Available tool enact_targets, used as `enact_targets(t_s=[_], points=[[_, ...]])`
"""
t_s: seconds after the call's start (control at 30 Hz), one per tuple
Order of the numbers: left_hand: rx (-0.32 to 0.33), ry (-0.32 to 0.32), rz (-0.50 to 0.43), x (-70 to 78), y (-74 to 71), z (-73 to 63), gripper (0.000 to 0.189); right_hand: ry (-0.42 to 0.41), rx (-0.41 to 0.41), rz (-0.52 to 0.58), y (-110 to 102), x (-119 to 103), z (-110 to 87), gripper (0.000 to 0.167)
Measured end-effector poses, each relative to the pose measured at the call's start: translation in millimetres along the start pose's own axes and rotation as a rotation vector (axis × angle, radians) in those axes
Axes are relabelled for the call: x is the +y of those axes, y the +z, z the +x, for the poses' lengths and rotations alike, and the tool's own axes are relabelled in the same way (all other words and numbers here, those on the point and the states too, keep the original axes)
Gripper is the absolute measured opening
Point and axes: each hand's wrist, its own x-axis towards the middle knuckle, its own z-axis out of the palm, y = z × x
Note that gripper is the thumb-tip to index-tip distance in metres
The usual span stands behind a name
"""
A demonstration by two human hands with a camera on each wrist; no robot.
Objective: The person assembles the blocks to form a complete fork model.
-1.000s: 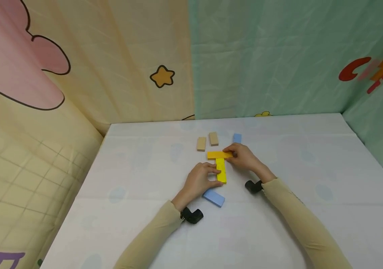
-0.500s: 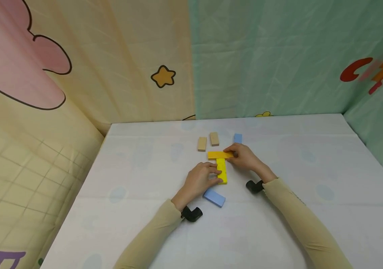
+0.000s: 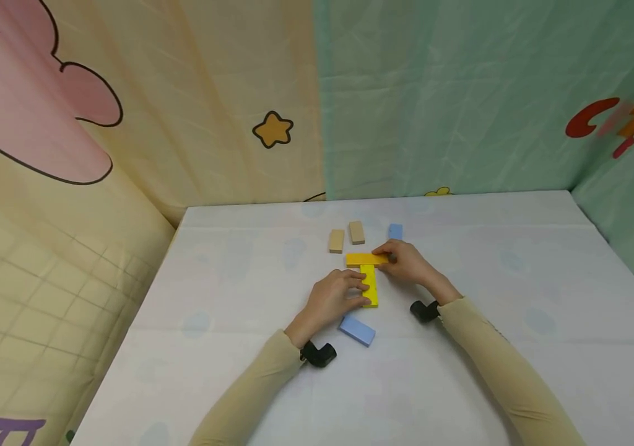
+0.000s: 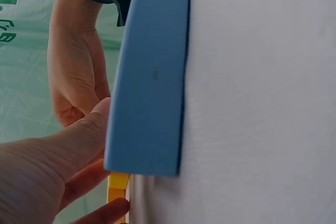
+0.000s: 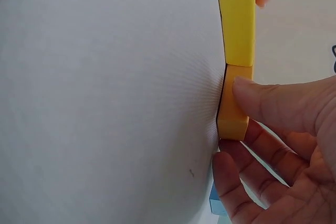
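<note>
On the white table a bright yellow block (image 3: 371, 285) and an orange-yellow block (image 3: 357, 259) lie in a T, the yellow one's far end against the orange one's side. My right hand (image 3: 408, 262) pinches the right end of the orange block, thumb (image 5: 249, 95) on its near side. Over the yellow block's left side lies my left hand (image 3: 332, 296), its curled fingers and thumb gripping the block. A blue block (image 3: 357, 331) sits just in front of that hand; in the left wrist view it covers part of the hold.
Two wooden-coloured blocks, one nearer (image 3: 336, 241) and one farther (image 3: 356, 232), lie beyond the T. Another blue block (image 3: 395, 231) is behind my right hand. Patterned cloth (image 3: 239, 93) hangs along the table's back and sides.
Both hands keep their holds and the blocks stay in the same arrangement. The whole head view has shifted slightly, with everything a little farther right and lower.
</note>
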Motion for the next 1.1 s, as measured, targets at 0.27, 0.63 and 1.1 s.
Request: enact_targets(t_s=[0.27,0.63,1.1], points=[[-0.021,-0.015,-0.051,-5.8,1.3,1.6,0.031,-0.003,-0.006,0.004,-1,-2,-0.8,0.030],[-0.034,0.015,-0.078,-12.1,3.1,-0.2,0.035,-0.035,-0.002,-0.002,0,0,-1.8,0.030],[-0.020,-0.005,-0.136,-14.5,5.9,-2.6,0.034,-0.033,-0.038,-0.012,0,1,-0.1,0.031]])
